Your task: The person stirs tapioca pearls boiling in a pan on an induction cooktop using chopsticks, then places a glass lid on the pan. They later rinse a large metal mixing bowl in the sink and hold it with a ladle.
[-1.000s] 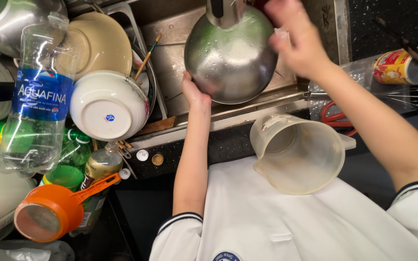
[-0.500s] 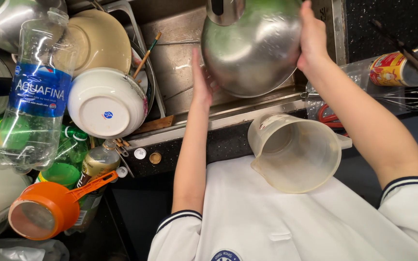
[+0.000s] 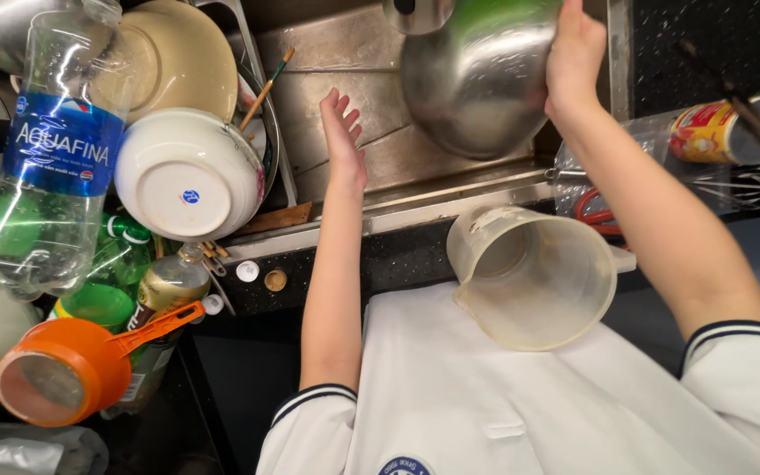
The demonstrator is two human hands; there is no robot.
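Over the steel sink basin (image 3: 345, 62), toward its far right corner, the big round stainless-steel mixing bowl (image 3: 481, 79) hangs tilted, rounded bottom facing the camera, mouth turned away toward the back wall. Right hand (image 3: 576, 54) is closed on the bowl's right rim, fingers wrapped over the edge, and carries it alone. Left hand (image 3: 343, 132) is open, fingers spread, holding nothing, w/ a clear gap to the bowl; it hovers over the sink's middle, left of and just below the bowl. So bowl lies up and to the right of the free hand; right hand is the one on it. Clear plastic measuring jug (image 3: 534, 277) lies on its side at the sink's near edge, below the bowl. White ceramic bowl (image 3: 188, 176) sits upturned left of the sink.
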